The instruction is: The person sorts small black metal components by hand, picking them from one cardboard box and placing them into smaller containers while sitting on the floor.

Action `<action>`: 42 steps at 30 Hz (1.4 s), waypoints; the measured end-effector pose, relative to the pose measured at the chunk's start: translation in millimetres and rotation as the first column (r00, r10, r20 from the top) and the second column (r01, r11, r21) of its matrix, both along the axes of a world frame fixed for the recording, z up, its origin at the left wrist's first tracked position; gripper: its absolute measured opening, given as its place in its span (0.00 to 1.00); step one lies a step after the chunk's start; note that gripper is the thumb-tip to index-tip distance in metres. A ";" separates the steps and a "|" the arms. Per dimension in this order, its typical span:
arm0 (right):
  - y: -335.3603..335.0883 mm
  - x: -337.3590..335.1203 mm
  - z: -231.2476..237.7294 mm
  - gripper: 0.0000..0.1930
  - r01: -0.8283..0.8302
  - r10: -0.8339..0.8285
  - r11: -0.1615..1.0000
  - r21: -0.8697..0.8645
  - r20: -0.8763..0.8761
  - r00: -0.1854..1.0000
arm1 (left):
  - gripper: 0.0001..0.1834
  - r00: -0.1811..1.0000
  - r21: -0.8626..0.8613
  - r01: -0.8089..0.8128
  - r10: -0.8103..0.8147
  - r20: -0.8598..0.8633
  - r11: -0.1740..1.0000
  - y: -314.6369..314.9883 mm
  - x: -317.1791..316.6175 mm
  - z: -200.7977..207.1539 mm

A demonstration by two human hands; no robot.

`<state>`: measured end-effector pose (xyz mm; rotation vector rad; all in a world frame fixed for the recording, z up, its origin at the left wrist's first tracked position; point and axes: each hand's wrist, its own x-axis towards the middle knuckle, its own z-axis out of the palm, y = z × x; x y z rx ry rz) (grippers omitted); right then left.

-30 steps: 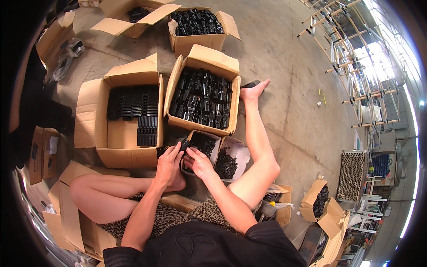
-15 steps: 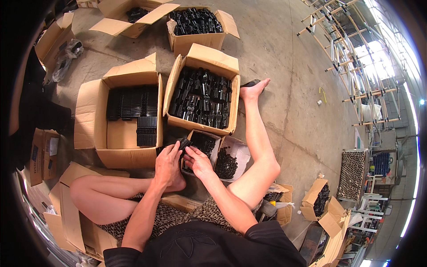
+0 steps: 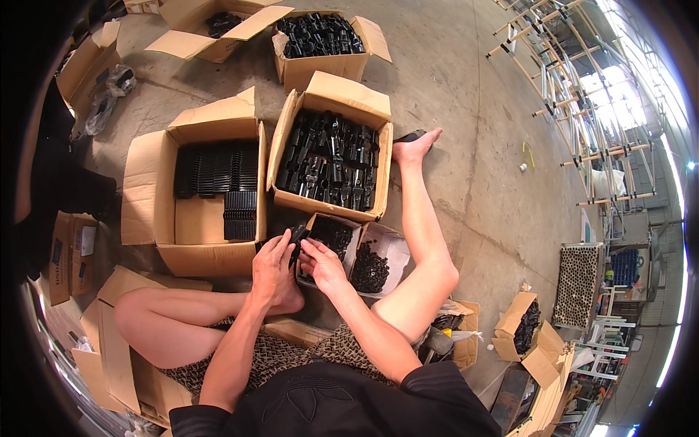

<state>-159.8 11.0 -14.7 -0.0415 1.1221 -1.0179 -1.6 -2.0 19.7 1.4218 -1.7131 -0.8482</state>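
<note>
My left hand (image 3: 271,266) is closed round a dark, black part (image 3: 298,234), perhaps a bracket or clamp, held slightly tilted between my knees. At its right side the fingers of my right hand (image 3: 325,268) are pinched together. Whatever lies between those fingertips is too small to make out. Just beyond my hands sits a small box of tiny black pieces (image 3: 332,237). Beside it, a white-lined box (image 3: 393,268) holds small black ring-like pieces, perhaps nuts.
Ahead stands an open carton (image 3: 348,89) of loose black metal fittings. Left of it, another carton (image 3: 196,256) holds neatly stacked black parts. Further cartons (image 3: 324,71) stand farther off. My bent legs (image 3: 429,251) frame the work area. Tube racks (image 3: 604,156) stand at the right.
The black part has shifted slightly to the left and turned a little in my left hand. My right fingers have moved slightly with it. The boxes stay put.
</note>
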 end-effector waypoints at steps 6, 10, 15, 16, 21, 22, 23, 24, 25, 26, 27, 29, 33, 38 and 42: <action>-3.2 -1.6 -5.1 0.15 0.037 -0.037 0.999 -0.008 -0.015 0.999 | 0.17 1.000 -0.012 0.006 -0.006 0.007 1.000 0.2 -0.3 -2.3; -2.2 4.5 0.2 0.14 0.027 -0.027 1.000 -0.007 -0.039 0.999 | 0.18 0.999 -0.028 0.000 0.002 0.046 1.000 0.4 -0.7 -3.6; -0.5 7.2 -2.9 0.15 0.033 -0.034 0.999 -0.007 -0.066 0.997 | 0.18 0.995 -0.048 0.014 -0.009 0.100 0.999 2.1 -1.0 -6.2; -0.8 7.4 -2.6 0.15 0.035 -0.035 0.999 -0.006 -0.076 0.996 | 0.18 0.996 -0.041 0.012 -0.008 0.092 0.999 2.4 -1.7 -6.2; -0.9 10.1 -4.1 0.13 0.063 -0.063 0.998 -0.021 0.016 0.998 | 0.18 1.000 0.048 -0.004 0.005 -0.018 0.999 3.1 -4.0 -2.6; 0.2 12.5 -4.9 0.12 0.076 -0.075 0.997 -0.012 0.029 0.997 | 0.18 0.999 0.067 -0.010 0.014 -0.048 0.998 3.2 -4.0 -3.6; 1.0 14.2 -5.3 0.12 0.088 -0.087 0.996 -0.003 0.041 0.995 | 0.18 0.997 0.086 -0.016 0.023 -0.078 0.996 3.3 -4.0 -4.6; 1.1 14.6 -6.1 0.13 0.090 -0.090 0.996 0.007 0.022 0.996 | 0.18 0.996 0.085 -0.018 0.025 -0.081 0.996 3.7 -4.1 -6.1; 1.1 13.8 -8.0 0.13 0.094 -0.094 0.995 0.017 0.004 0.996 | 0.18 0.996 0.084 -0.019 0.026 -0.085 0.996 3.9 -4.8 -6.2; 1.2 13.2 -9.9 0.14 0.097 -0.097 0.995 0.027 -0.015 0.995 | 0.17 0.996 0.083 -0.019 0.027 -0.088 0.996 4.0 -5.3 -6.1; 1.3 14.4 -12.2 0.13 0.091 -0.090 0.995 0.038 -0.026 0.996 | 0.17 0.995 0.089 -0.031 0.039 -0.091 0.996 4.2 -5.1 -5.7; 1.5 18.3 -14.5 0.11 0.082 -0.079 0.995 0.060 -0.052 0.996 | 0.17 0.993 0.101 -0.050 0.060 -0.101 0.994 3.6 -6.3 0.0; 6.1 30.0 -8.2 0.11 0.158 -0.157 0.987 -0.012 0.028 0.987 | 0.17 0.991 0.091 -0.063 0.073 -0.111 0.994 1.7 -4.7 -4.4; 1.8 31.4 -13.2 0.15 0.237 -0.228 0.969 -0.066 0.123 0.966 | 0.16 0.987 0.139 -0.070 0.089 -0.135 0.988 1.7 -7.7 1.7; 2.6 32.8 -12.9 0.16 0.215 -0.208 0.972 -0.099 0.073 0.975 | 0.16 0.973 0.129 -0.115 0.137 -0.183 0.985 0.0 -6.9 0.1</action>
